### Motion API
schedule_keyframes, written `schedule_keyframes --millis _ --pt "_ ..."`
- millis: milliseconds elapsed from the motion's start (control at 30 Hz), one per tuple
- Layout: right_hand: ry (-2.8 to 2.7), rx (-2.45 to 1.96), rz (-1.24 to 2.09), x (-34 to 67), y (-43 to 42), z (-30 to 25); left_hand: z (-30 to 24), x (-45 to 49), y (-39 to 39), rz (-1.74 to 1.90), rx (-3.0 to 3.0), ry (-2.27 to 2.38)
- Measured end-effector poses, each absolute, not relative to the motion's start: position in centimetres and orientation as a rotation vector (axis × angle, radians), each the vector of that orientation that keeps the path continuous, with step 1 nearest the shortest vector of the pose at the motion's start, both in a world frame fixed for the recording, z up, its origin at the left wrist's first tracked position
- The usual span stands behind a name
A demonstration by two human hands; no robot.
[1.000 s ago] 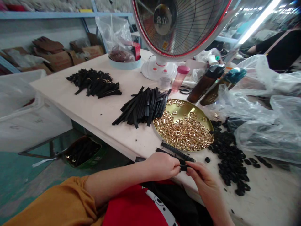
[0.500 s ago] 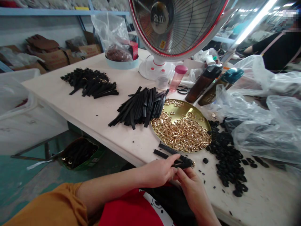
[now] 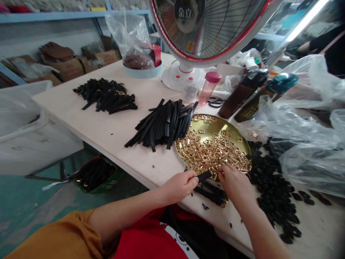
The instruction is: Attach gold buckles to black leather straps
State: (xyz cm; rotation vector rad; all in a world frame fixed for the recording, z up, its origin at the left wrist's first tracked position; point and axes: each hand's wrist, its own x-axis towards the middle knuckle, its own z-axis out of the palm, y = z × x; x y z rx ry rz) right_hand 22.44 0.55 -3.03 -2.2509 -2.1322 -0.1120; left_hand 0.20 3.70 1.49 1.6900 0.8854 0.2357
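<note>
My left hand point(image 3: 185, 184) is closed around a flat black strap point(image 3: 205, 176), whose free end points right toward the tray. My right hand point(image 3: 237, 185) is at the near rim of a round gold tray point(image 3: 210, 124), its thumb and fingertips pinched together. Small gold buckles point(image 3: 207, 153) cover much of the tray, and they blend with whatever is at my right fingertips, so I cannot make it out. Below the tray, between my hands, a few black straps with gold buckles point(image 3: 215, 196) lie near the table edge.
A pile of black straps point(image 3: 164, 124) overlaps the tray's left side. Farther left lies a heap of straps with gold bits point(image 3: 105, 95). Small black pieces point(image 3: 275, 198) spread on the right beside plastic bags point(image 3: 318, 165). A fan point(image 3: 185, 73), a pink-capped bottle point(image 3: 210, 88) and two dark bottles stand behind.
My hands have come apart. The left now grips a single strap, while the right has moved up and right to the tray's rim. The bundle they were over lies on the table.
</note>
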Motion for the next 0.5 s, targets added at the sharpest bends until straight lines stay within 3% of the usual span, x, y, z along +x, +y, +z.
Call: schedule_keyframes --millis 100,300,500 --pt "-1.942 -2.170 -0.020 22.0 -0.3 -2.3 1.5 0.5 3.9 0.260 1.681 0.883" --pt "-1.397 -1.778 0.877 18.5 -3.6 0.0 1.8 2.0 3.8 0.308 1.453 0.828" --pt "-1.437 -1.737 0.902 15.7 -5.6 0.7 1.9 1.9 2.8 0.230 1.079 0.756"
